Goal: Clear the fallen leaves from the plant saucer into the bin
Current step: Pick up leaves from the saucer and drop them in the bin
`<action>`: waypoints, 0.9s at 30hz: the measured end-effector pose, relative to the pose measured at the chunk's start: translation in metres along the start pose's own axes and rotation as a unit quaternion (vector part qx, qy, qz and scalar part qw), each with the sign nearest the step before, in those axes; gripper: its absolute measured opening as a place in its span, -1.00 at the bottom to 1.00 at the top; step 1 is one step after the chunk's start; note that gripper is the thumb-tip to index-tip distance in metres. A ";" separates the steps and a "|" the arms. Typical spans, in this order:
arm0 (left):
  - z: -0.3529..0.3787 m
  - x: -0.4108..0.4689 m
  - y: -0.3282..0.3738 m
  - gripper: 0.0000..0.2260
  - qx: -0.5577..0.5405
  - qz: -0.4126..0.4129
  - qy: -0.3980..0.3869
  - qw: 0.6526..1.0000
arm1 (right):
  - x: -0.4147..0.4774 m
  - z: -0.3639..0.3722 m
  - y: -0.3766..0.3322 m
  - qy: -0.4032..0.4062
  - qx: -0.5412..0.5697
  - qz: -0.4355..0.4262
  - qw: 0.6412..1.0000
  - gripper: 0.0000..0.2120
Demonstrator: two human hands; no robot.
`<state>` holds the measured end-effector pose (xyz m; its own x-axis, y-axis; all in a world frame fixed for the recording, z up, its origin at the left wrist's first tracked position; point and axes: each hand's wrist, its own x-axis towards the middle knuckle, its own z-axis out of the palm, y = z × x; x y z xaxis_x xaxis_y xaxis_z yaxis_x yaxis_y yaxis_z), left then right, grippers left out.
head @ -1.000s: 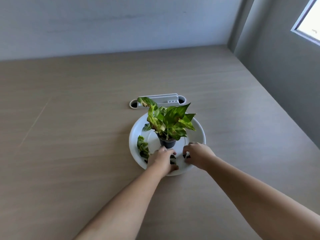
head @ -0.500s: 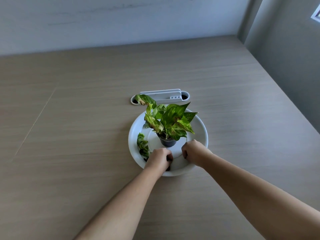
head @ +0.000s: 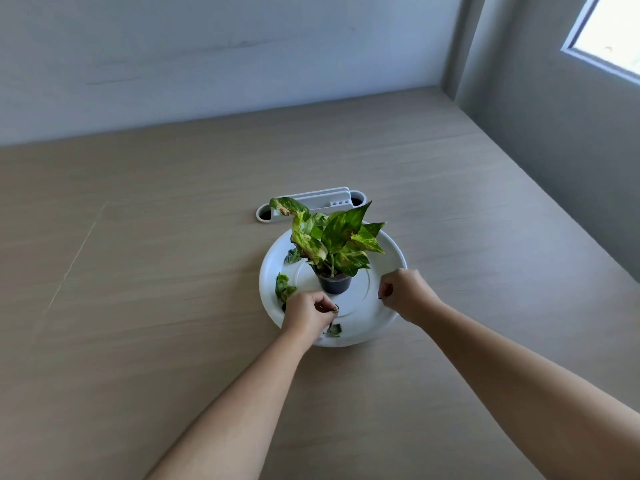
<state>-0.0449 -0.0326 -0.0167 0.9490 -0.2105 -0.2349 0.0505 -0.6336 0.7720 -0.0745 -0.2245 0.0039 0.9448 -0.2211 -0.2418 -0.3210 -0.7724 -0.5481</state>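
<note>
Fallen leaves: three pieces visible on the saucer. One curled leaf (head: 284,287) lies at the left rim, one small leaf (head: 292,256) at the back left beside the pot, one scrap (head: 334,330) at the near rim just below the left hand.
Handling, as judged: very light, limp and thin; likely to tear or cling to the smooth plate. Best pinched by an edge or stem, or gathered together in the fingers.
Saucer (head: 388,247): one, white, round, shallow, resting on the desk.
Potted plant (head: 334,244): one, upright in a small dark pot (head: 334,284) at the saucer's centre; variegated green and yellow leaves.
Left hand (head: 306,315): curled over the near left of the saucer, fingers pinched together; whether it grips a leaf, cannot tell.
Right hand (head: 405,294): loosely clenched over the right side of the saucer; contents not visible.
Desk (head: 138,306): pale wood grain.
White holder (head: 311,202): one, behind the plant.
Bin: none in view.
</note>
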 end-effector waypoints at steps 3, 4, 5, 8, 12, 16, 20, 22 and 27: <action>0.017 -0.007 0.019 -0.97 0.011 0.020 -0.023 0.999 | -0.019 -0.015 0.022 0.034 0.021 0.020 0.999 -0.77; 0.024 -0.010 0.028 -0.98 0.013 0.028 -0.032 0.999 | -0.024 -0.022 0.030 0.045 0.024 0.024 0.998 -0.77; 0.033 -0.014 0.040 -0.97 0.014 0.039 -0.047 0.998 | -0.033 -0.030 0.042 0.059 0.028 0.033 0.997 -0.78; 0.070 -0.028 0.082 -0.78 0.015 0.082 -0.087 0.993 | -0.063 -0.062 0.084 0.103 0.048 0.072 0.991 -0.75; 0.145 -0.062 0.152 -0.80 0.013 0.140 -0.142 0.980 | -0.131 -0.111 0.164 0.155 0.053 0.132 0.978 -0.80; 0.257 -0.123 0.219 -0.79 0.050 0.212 -0.231 0.948 | -0.231 -0.161 0.272 0.212 0.037 0.212 0.953 -0.86; 0.372 -0.203 0.277 -0.90 0.094 0.305 -0.313 0.894 | -0.349 -0.190 0.379 0.247 0.062 0.324 0.911 -0.87; 0.422 -0.239 0.297 -0.91 0.109 0.345 -0.343 0.867 | -0.401 -0.191 0.420 0.253 0.077 0.373 0.889 -0.86; 0.512 -0.304 0.310 -0.94 0.169 0.371 -0.433 0.804 | -0.482 -0.168 0.485 0.268 0.143 0.467 0.831 -0.74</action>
<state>-0.4766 -0.5460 -0.0083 0.0980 -0.9705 -0.2201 -0.6553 -0.2294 0.7197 -0.6746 -0.5929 -0.0107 0.1447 -0.9362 -0.3202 -0.8601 0.0410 -0.5085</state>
